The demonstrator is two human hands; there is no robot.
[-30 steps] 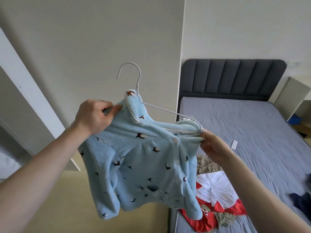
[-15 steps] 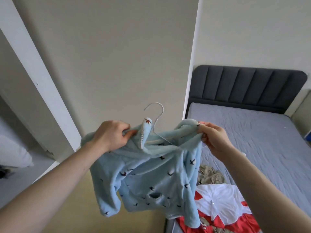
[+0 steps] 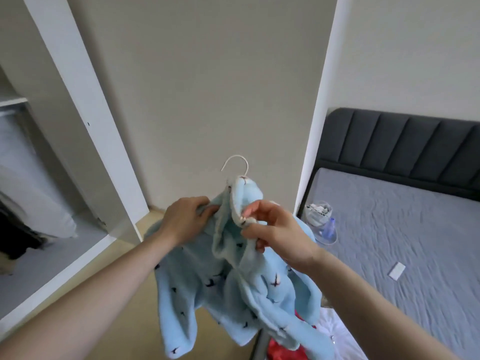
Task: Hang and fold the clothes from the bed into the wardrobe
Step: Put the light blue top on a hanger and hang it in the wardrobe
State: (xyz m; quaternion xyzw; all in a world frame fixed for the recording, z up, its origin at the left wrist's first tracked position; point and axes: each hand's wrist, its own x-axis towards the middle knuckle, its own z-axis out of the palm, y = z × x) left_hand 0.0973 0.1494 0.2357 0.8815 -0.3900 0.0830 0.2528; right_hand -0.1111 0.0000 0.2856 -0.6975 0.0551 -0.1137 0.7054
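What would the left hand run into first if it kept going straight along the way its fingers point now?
The left hand points right, into the light blue fleece top it already grips. Just beyond that fold sits the right hand pinching the collar; depth between them is unclear.

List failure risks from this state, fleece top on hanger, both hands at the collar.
1. The blue fleece top hangs bunched on the white hanger; a shoulder could slip off when released.
2. The left hand and right hand grip only fabric near the collar, so the hanger could tilt or drop.
3. The wardrobe sits well left; dangling sleeves may snag its frame.
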